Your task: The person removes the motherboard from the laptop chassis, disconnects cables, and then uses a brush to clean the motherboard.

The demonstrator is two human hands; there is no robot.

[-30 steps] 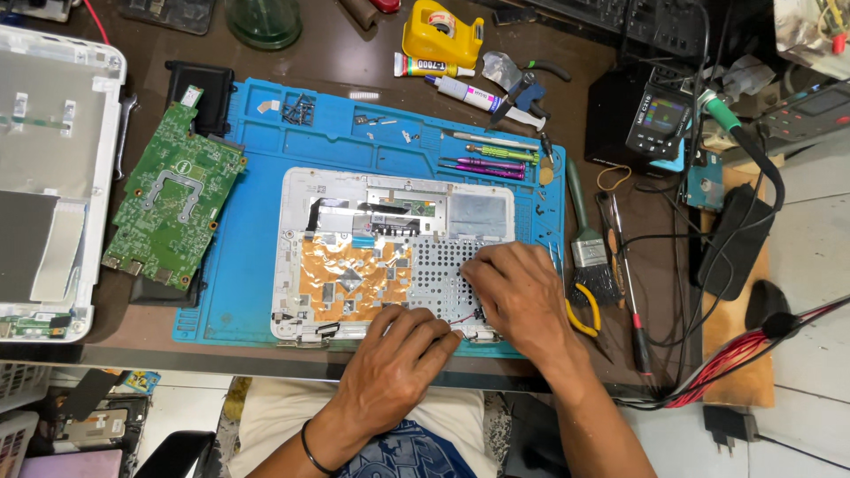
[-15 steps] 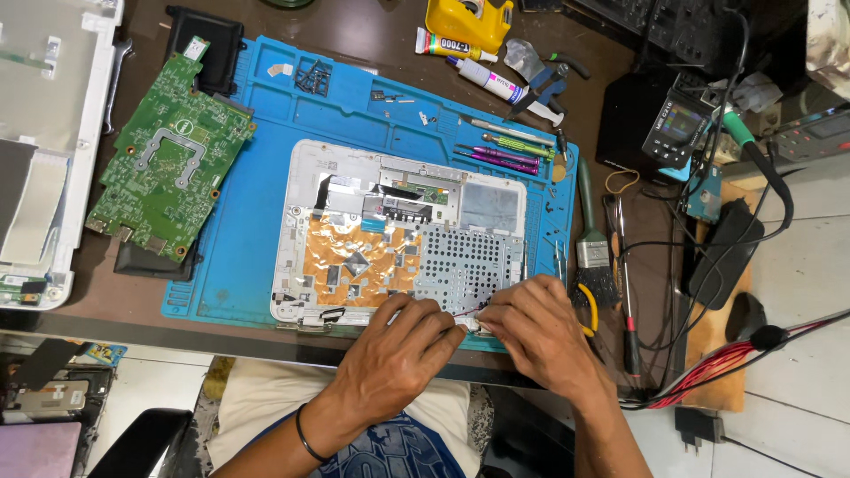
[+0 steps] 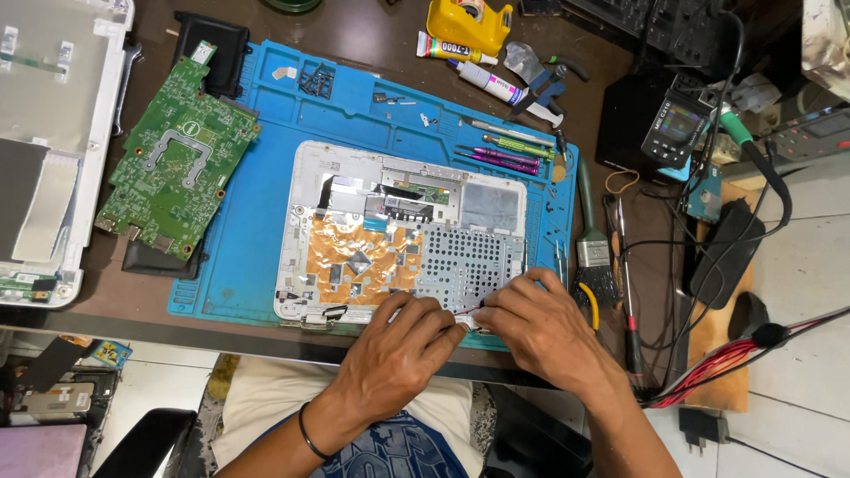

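- Head view looks down on a dark brown wooden workbench [image 3: 372,40] crowded with repair gear, so everything lies within arm's reach
- bright blue rubber work mat [image 3: 257,177] covers the middle of the bench; its moulded top trays hold small dark screws [image 3: 316,80], which keeps loose parts from rolling off
- white plastic laptop base shell [image 3: 305,177] lies flat on the mat with its inside facing up, near edge toward the person, so the copper-coloured foil patch [image 3: 354,257] and the perforated grey metal plate [image 3: 465,261] are exposed to work on
- white laptop lid panel [image 3: 40,133] sits at the far left edge of the bench, apart from the mat
- green printed circuit board [image 3: 177,155] rests beside the shell, half on the mat and half on a black flat part, set aside and out of the way
- left hand [image 3: 403,345], with a thin dark band at the wrist, rests on the shell's near edge, fingers curled down and pressing, apparently steadying it; whether it pinches anything I cannot tell
- right hand [image 3: 540,327] meets it at the same near edge, fingertips pinched together around something thin and dark, too small to identify
- grey-handled flat paintbrush [image 3: 591,230] and coloured slim screwdrivers [image 3: 500,155] lie just right of the shell, handy to the right hand
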